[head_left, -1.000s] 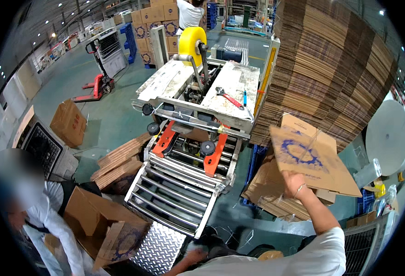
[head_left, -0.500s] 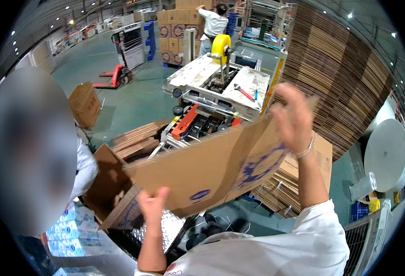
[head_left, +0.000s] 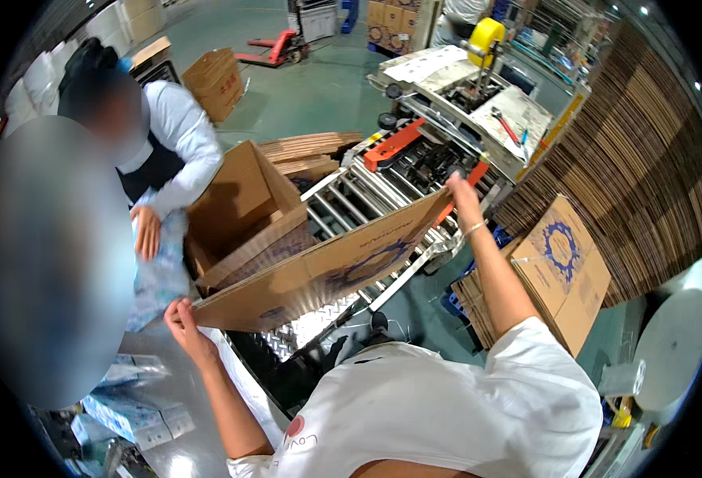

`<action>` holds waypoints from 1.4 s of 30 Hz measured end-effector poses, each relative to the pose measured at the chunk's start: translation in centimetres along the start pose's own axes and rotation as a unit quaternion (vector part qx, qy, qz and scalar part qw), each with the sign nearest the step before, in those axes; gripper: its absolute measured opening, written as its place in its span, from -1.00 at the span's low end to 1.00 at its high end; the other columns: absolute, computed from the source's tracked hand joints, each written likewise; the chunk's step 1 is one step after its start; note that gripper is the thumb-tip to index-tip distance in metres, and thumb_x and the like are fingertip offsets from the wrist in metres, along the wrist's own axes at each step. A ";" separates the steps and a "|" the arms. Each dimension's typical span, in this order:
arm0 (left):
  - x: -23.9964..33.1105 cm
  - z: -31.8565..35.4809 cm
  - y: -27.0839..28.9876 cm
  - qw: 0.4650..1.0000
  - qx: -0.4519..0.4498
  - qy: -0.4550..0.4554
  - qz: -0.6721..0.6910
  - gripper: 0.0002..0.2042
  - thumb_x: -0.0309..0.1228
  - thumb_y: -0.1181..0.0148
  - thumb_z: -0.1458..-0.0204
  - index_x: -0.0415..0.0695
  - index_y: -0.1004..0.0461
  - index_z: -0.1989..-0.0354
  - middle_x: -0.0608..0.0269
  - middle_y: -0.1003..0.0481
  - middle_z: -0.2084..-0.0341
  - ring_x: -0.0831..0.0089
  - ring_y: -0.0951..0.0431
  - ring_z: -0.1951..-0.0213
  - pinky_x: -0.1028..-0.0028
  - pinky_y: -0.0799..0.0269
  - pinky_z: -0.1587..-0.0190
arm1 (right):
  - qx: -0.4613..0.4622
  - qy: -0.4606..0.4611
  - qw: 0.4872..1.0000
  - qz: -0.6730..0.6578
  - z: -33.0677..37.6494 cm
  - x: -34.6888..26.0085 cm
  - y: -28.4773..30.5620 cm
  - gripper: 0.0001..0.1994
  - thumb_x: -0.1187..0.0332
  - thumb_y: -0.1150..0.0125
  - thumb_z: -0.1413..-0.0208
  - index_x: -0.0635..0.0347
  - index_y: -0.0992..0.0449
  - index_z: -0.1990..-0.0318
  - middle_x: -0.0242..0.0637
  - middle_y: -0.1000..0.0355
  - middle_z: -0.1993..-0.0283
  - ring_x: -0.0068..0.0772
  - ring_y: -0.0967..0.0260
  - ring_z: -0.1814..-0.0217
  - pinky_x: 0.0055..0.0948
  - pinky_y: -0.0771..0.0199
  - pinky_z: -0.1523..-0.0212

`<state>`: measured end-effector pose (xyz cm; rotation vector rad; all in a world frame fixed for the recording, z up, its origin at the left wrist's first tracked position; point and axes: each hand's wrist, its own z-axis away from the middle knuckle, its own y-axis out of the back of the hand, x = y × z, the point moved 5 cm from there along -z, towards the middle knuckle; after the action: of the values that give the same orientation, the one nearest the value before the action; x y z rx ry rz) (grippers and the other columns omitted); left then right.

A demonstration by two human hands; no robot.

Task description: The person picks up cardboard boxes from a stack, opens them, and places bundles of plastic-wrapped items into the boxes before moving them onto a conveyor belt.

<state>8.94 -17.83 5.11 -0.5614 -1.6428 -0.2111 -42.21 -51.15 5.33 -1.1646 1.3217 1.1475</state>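
A flattened cardboard carton [head_left: 319, 279] with blue print stretches across in front of me, tilted and higher at its right end. My left hand [head_left: 190, 331] pinches its lower left corner. The upper right corner is in my right hand [head_left: 464, 199], fingers bent over the edge. Just behind the left half of the flat carton stands an open-topped carton [head_left: 231, 187], its lower part partly hidden. To the left of that box, a co-worker's hand [head_left: 148, 231] rests on a blue-and-white plastic-wrapped pack [head_left: 161, 271].
A roller conveyor [head_left: 343, 209] leads to a sealing machine with a yellow tape roll [head_left: 486, 41]. Flat cartons [head_left: 564, 259] lie at right, before a tall cardboard stack [head_left: 645, 135]. A metal table [head_left: 199, 414] with wrapped packs is at lower left; a red pallet jack [head_left: 275, 52] stands far off.
The view has swung left, bringing the co-worker in. My right hand, earlier raised with spread fingers by the flat carton, has closed on its corner. My left hand has moved out to the left corner.
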 end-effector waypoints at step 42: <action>-0.7 8.1 -15.0 0.725 -0.334 -0.334 -0.502 -0.66 -0.13 -0.05 0.08 -0.23 -0.40 0.51 -0.06 -0.40 0.52 0.04 -0.39 0.36 0.17 -0.32 0.33 | -0.808 -0.024 0.458 0.369 23.9 -0.4 -18.5 -0.64 0.11 0.00 0.00 0.20 -0.50 0.61 -0.22 -0.38 0.70 -0.32 -0.37 0.61 -0.30 -0.34 0.58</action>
<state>-5.21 -27.29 5.91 -0.1831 -2.4569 -1.6219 -21.69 -28.99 3.65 -1.6406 0.1294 3.4238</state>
